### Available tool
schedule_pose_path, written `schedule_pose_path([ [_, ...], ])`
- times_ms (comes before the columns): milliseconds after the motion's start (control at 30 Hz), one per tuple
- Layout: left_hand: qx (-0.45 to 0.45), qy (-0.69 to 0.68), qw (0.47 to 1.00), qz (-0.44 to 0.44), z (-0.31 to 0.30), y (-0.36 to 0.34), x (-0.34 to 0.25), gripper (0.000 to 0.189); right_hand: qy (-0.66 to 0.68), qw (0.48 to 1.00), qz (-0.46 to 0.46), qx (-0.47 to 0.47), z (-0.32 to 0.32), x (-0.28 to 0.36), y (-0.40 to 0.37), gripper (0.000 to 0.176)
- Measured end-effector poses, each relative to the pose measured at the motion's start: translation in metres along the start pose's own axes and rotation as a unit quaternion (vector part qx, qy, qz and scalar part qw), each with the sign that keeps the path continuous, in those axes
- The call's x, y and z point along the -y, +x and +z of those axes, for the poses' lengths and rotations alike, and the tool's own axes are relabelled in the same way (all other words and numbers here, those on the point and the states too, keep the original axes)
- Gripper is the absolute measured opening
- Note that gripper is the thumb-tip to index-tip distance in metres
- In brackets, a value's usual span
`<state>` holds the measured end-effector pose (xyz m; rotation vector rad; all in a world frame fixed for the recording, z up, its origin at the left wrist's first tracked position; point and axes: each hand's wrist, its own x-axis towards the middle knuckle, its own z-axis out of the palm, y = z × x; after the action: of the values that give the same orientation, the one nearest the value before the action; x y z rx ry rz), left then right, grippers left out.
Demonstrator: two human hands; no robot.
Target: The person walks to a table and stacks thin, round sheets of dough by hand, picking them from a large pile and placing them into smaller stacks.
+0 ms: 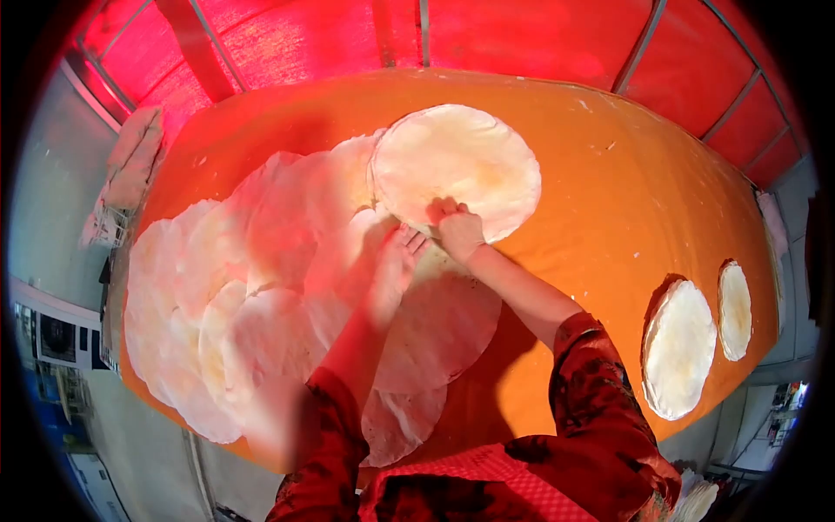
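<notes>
A round stack of thin pale dough sheets lies at the upper middle of the orange table. My right hand is at the stack's lower edge, its fingers curled against the dough; what they pinch is too small to make out. Just left and a little lower, my left hand is turned partly palm up with its fingers extended, near the same edge and above loose sheets. Many overlapping thin dough sheets spread across the left half of the table and beneath my left forearm.
Two smaller dough stacks sit at the table's right side. The orange table has a red translucent wall behind it. A folded cloth hangs beyond the left edge. Shelving stands at the lower left.
</notes>
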<state>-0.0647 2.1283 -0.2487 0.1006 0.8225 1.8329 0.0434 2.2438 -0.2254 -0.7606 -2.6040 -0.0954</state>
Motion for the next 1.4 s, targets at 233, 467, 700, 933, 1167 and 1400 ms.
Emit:
schedule_pose_path([
  [233,-0.023,-0.007,0.999,-0.026,0.001,0.005,0.002,0.031,0.035,0.998,0.014,0.043,-0.02,-0.005,-0.011,0.036],
  [467,0.024,0.062,0.997,0.045,0.026,-0.046,-0.005,0.037,0.032,0.998,0.057,-0.02,0.0,-0.007,-0.015,0.053],
  [700,-0.256,0.517,0.717,0.391,-0.069,-0.215,-0.025,0.056,0.034,0.996,-0.016,0.082,-0.076,-0.07,0.083,0.035],
  [933,-0.246,0.301,0.907,0.162,-0.108,-0.279,-0.042,0.06,0.258,0.963,0.078,0.007,-0.224,0.069,0.009,0.017],
  [1167,-0.2,0.47,0.85,0.127,-0.122,-0.256,-0.049,0.024,0.094,0.988,-0.121,-0.035,-0.097,0.171,-0.189,0.032],
  [1400,-0.145,0.429,0.891,0.033,-0.131,-0.26,-0.058,0.021,0.028,0.995,-0.06,0.073,-0.131,0.17,-0.168,0.03],
])
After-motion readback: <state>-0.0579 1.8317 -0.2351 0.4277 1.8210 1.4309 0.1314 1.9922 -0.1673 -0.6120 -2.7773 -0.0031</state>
